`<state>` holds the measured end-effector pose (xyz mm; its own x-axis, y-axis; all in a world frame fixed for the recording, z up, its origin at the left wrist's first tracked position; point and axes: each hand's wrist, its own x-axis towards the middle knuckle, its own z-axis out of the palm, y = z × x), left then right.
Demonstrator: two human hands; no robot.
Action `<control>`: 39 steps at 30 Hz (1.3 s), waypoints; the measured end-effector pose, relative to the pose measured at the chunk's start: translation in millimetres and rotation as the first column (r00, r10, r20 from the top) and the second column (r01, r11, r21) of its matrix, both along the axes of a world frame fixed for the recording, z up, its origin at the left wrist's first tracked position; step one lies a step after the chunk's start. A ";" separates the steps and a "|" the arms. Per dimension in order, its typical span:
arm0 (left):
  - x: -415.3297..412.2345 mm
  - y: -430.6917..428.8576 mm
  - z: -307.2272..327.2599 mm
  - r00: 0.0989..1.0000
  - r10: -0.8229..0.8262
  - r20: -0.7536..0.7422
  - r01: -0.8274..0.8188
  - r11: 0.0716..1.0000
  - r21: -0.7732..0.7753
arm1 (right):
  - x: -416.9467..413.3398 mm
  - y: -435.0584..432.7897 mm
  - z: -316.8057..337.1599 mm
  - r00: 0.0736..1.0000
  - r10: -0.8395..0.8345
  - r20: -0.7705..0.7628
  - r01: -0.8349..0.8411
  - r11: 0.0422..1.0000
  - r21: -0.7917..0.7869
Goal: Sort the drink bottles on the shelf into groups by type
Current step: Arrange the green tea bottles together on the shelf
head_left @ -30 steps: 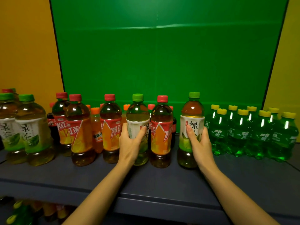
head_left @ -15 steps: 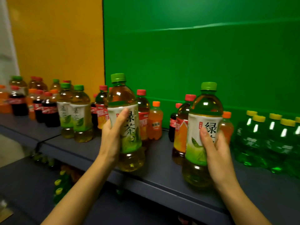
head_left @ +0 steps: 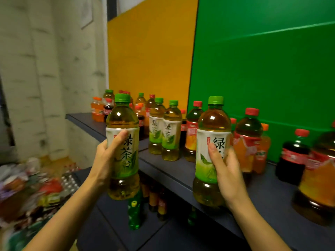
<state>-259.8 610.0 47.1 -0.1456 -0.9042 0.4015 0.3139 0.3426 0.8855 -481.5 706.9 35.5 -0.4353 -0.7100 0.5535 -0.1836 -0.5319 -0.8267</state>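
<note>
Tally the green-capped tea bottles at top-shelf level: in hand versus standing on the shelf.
Held: 2 (left bottle in left hand, right bottle in right hand)
Standing on shelf: 4 (front pair, two farther back)
Total: 6

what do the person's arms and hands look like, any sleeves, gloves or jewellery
Both forearms are bare up to the frame edge: no sleeves show. The left hand and right hand wear no gloves, rings, watch or bracelet. No markings or cables are visible.
</note>
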 end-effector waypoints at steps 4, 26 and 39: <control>47.8 -46.7 -0.1 0.999 0.035 0.013 -0.035 0.999 0.001 | 46.2 -56.2 -1.0 1.000 0.019 0.004 -0.019 1.000 -0.004; 249.8 -331.6 -16.7 0.989 0.122 0.081 -0.129 0.988 0.080 | 258.4 -378.3 -14.6 0.987 0.130 0.090 -0.138 0.987 0.087; 305.2 -537.3 7.4 0.965 0.255 0.056 -0.254 0.967 -0.030 | 340.7 -609.2 -1.9 0.967 0.227 0.119 -0.230 0.973 0.010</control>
<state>45.5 72.7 54.5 0.0642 -0.9054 0.4197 0.1612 0.4245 0.8910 -140.8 97.7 33.6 -0.3204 -0.8102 0.4908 0.0384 -0.5288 -0.8479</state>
